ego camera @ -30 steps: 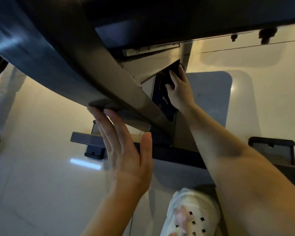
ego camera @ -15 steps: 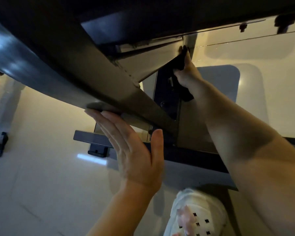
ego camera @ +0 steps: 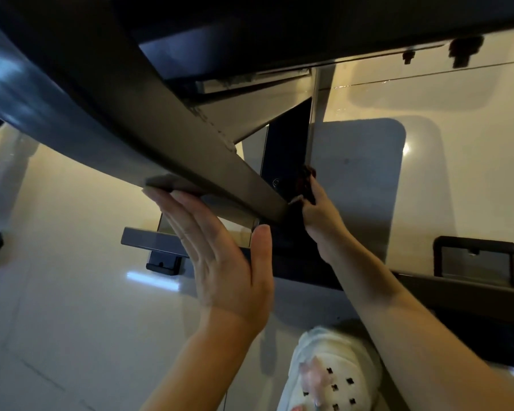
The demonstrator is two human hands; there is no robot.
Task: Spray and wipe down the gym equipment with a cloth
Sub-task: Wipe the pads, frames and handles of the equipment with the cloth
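Two hands at work: left hand (ego camera: 220,256) flat, fingers straight under the frame beam (ego camera: 172,149), likely bracing. Right hand (ego camera: 318,212) grips a dark cloth (ego camera: 304,185), pressing it against the upright post (ego camera: 315,120) to wipe.

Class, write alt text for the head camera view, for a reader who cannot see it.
A person's right hand presses a dark cloth against the upright post of a grey gym machine frame, while the open left hand braces under its slanted beam. Below are a glossy pale floor and a white perforated shoe.
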